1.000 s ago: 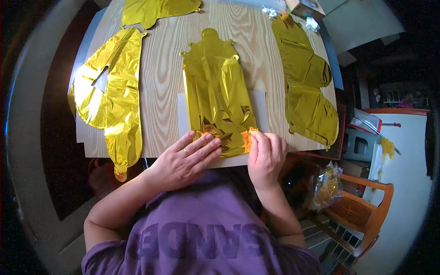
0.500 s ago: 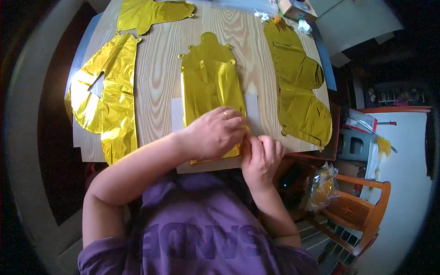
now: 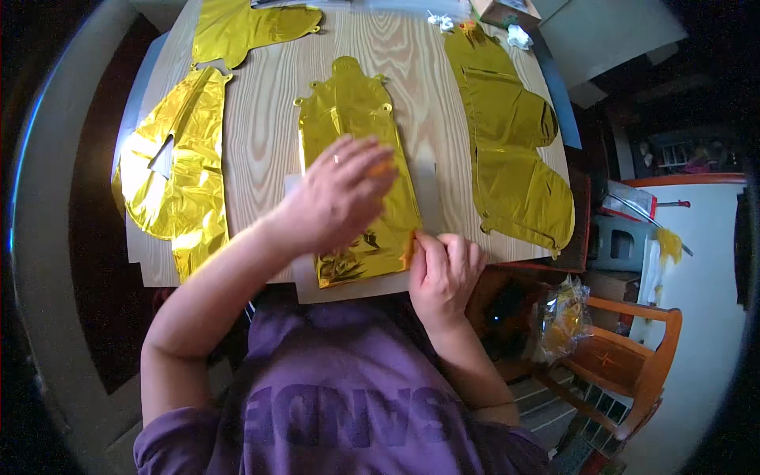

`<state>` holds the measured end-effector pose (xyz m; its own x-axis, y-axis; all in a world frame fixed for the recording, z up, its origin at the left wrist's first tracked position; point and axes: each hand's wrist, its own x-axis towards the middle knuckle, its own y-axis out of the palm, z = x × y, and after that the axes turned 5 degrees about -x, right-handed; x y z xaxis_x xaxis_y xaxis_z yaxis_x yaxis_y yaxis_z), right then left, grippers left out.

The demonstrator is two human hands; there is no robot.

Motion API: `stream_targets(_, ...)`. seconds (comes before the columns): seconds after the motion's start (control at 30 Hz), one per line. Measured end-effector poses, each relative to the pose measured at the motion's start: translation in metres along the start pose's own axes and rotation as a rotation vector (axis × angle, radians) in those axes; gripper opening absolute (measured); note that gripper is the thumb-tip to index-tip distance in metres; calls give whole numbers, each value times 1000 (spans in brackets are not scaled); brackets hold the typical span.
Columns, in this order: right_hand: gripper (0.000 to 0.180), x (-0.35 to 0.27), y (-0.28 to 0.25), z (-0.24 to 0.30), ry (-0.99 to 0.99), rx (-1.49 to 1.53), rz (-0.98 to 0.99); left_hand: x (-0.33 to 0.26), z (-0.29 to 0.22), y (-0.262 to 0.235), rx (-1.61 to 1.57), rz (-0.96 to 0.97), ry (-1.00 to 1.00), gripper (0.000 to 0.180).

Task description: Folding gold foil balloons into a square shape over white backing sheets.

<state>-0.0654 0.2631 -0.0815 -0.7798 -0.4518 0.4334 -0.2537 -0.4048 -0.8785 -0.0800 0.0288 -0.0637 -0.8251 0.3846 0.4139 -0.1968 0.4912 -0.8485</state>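
Observation:
A flat gold foil balloon [image 3: 360, 237] with small tabs round its top lies lengthwise in front of me, its lower part over a pale sheet [image 3: 317, 294]. My left hand [image 3: 336, 194] is over the balloon's middle, fingers stretched and nearly flat; its palm is hidden, and whether it touches the foil I cannot tell. At the balloon's lower right edge, the thumb and fingers of my right hand [image 3: 447, 273] pinch the foil.
More flat gold foil balloons lie at the left [image 3: 186, 158], far left [image 3: 245, 28] and right [image 3: 511, 142] of the wooden table [image 3: 265, 119]. Crumpled white scraps [image 3: 518, 37] and a box [image 3: 507, 11] stand far right. A wooden chair [image 3: 625, 356] with a clear bag [image 3: 564, 321] is beside me.
My left hand has moved up and left from the balloon's lower right edge, away from my right hand, and its fingers have straightened. My right hand stays at the edge.

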Motion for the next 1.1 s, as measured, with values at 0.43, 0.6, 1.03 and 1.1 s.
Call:
stream_targets(0.43,18,2,-7,10,-23,-75,0,-52,-42,-16,-107,259,64,52)
stream_targets(0.6,17,1,-5,9,-11,-72,7,-42,-55,-10,-111,338,150,52)
stream_targets(1.03,17,2,-5,8,-14,-64,8,-80,-52,-14,-91,219,142,53)
stream_targets(1.1,18,2,-4,8,-8,-64,8,-86,-53,-23,-86,231,115,54)
